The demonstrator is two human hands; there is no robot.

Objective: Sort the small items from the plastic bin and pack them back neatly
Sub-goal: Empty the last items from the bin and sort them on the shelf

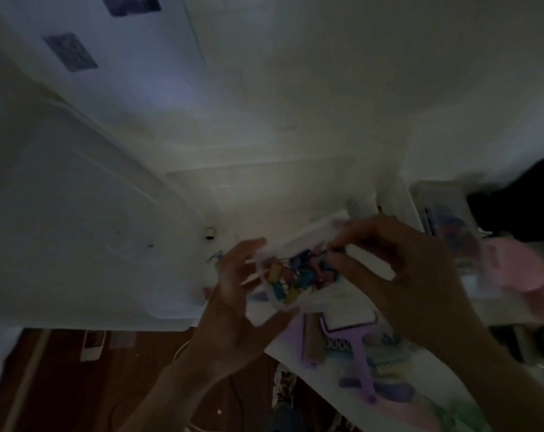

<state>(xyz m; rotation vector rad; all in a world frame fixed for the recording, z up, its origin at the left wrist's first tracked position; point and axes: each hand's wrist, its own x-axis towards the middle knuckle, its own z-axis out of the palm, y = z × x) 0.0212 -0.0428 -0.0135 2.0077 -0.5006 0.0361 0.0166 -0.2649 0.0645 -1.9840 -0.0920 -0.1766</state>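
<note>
Near the lower centre of the frame, the left hand (239,294) and right hand (398,269) curl their fingers round a small clear box (295,269) of coloured clips, held tilted in mid-air, so a slipped grip would likely scatter them.

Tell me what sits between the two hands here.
In the head view, a small clear box of colourful clips sits between the left hand and the right hand, both gripping it.

Clear box (295,269): clips (298,272) inside; left hand (233,294) at its left, right hand (411,275) at its right; comb (355,347) below.
</note>
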